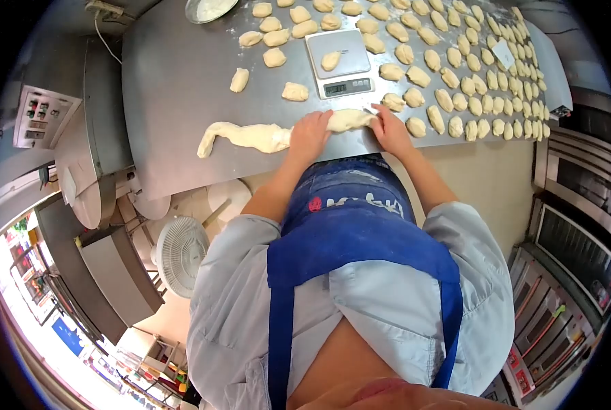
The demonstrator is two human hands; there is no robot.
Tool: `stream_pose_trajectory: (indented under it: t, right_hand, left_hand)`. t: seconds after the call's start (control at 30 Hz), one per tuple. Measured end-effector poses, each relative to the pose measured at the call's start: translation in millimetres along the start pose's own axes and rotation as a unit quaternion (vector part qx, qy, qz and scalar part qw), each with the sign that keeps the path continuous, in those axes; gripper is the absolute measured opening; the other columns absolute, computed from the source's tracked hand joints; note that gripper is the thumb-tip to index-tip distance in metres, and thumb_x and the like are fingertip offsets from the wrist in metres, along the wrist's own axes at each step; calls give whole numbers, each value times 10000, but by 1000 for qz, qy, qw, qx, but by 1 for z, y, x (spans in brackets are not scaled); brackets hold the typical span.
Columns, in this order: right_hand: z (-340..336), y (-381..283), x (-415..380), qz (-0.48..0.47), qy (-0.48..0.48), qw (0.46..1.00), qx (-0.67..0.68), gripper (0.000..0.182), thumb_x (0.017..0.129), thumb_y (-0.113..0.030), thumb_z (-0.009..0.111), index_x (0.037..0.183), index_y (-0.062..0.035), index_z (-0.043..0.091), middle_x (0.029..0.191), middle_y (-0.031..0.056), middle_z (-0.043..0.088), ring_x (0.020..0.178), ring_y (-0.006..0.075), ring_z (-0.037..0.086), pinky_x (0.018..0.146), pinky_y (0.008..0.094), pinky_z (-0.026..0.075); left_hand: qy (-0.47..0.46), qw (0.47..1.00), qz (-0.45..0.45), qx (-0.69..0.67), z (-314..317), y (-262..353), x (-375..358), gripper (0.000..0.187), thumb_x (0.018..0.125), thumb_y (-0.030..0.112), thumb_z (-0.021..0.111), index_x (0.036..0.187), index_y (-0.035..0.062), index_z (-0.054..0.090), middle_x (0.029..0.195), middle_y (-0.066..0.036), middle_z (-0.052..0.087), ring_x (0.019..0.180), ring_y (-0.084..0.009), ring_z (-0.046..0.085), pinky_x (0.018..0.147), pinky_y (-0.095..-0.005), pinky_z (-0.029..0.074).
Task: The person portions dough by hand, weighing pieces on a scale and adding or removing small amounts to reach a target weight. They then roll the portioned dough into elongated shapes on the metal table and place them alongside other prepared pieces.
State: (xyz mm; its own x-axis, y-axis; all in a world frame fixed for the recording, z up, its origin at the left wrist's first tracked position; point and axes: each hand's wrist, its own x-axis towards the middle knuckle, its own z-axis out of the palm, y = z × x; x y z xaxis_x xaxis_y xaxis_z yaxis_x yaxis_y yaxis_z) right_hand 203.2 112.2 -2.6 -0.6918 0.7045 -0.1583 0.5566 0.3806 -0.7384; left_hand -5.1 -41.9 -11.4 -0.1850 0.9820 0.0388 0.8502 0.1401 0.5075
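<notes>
- Pale, floury dough rope [254,137] lies on the near side of the digital scale [352,63], bent at its left end, running to just below the display.
- Left hand [310,137] clamped over the rope, near side of the scale and slightly left; probably steadies it.
- Right hand [391,130], apart from the left, has bent fingers at the rope's right end, near side and right of the scale. Thin grey edge there, perhaps a scraper; whether the fingers grip it, I cannot tell.
- One dough piece [330,61] on the weighing plate. Display faces the person, likely for easy reading; digits too small.
- Loose dough lumps [295,91] left of the scale; dense rows of shaped dough [444,100] right of it, spaced perhaps against sticking.
- Metal tabletop [175,89] under everything, flour-dusted beyond the scale. Metal bowl [193,16] of white powder, far left of it; white card [503,53] among the rows, right.
- Room: control panel [44,116] and white fan [182,256] well left of the scale; glass-fronted cabinet [572,253] well right, nearer the person.
</notes>
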Motion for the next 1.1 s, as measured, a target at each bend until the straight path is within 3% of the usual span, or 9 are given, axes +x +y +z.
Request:
stream_pose_trajectory:
  t: [0.07,0.2,0.3,0.4,0.47,0.63,0.8,0.87,1.1]
  right_hand:
    - [1,2,7,60,29,997,43,332,948,-245,524,1215,-57,585,910,205,688,851,403,663,789,464,517]
    - [-5,-4,19,114,54,989,-72,283,943,-256,549,1125,-67,655,960,199,690,870,395,666,765,465,529]
    - [-5,-20,16,13,78,976,-202,289,910,-256,606,1151,-103,651,1078,173,669,997,354,649,823,457,521]
    - [13,-13,1,-311,36,935,-166,481,826,-256,694,1272,-122,573,1322,134,551,1213,319,534,1014,467,415]
    - [23,-15,-10,-284,-37,925,-249,635,820,-261,698,1396,-120,472,1423,165,464,1293,331,464,1063,490,361]
    - [21,-34,5,-240,-27,940,-241,795,767,-278,734,1465,-119,389,1472,201,396,1343,342,404,1091,524,310]
    - [43,-79,23,-302,-99,941,-117,756,707,-276,774,1367,-56,478,1342,199,500,1219,367,501,1018,485,397]
    - [78,-113,36,-306,-149,936,-89,711,721,-266,781,1340,-50,506,1308,210,540,1205,381,522,1012,444,432]
    - [183,-159,64,-288,-134,935,-156,602,769,-309,737,1279,-43,557,1169,188,624,1076,360,598,934,447,486]
  left_hand:
    - [-162,964,-189,-90,-17,3,16,452,910,364,620,1285,117,574,1156,-180,652,1057,-348,627,872,-461,491]
    - [-195,950,-192,-146,-22,-17,17,422,971,450,496,1211,126,621,1106,-199,666,1017,-355,644,843,-478,495]
    - [-91,974,-203,30,-29,-2,22,309,892,339,646,1047,75,690,1040,-151,676,1011,-339,637,826,-454,510]
    - [-2,998,-62,-5,-20,7,5,419,835,310,709,1171,67,647,1146,-148,649,1110,-326,596,917,-459,470]
    - [7,999,39,35,-16,14,-14,604,780,284,759,1306,62,559,1241,-151,590,1191,-325,535,1012,-479,398]
    - [132,986,-95,28,-22,-11,-46,690,811,276,745,1406,79,455,1337,-190,507,1246,-376,465,1096,-490,327]
    - [469,748,-470,6,-18,-77,-88,540,887,218,668,1357,25,482,1269,-162,552,1223,-352,485,1068,-470,364]
    - [484,358,-533,-595,-51,-67,-81,419,927,200,616,1277,-6,513,1235,-108,554,1182,-270,509,1007,-422,426]
    - [312,464,-381,-737,8,-125,-124,429,1005,380,492,1277,48,492,1240,-64,534,1173,-225,514,1033,-402,412]
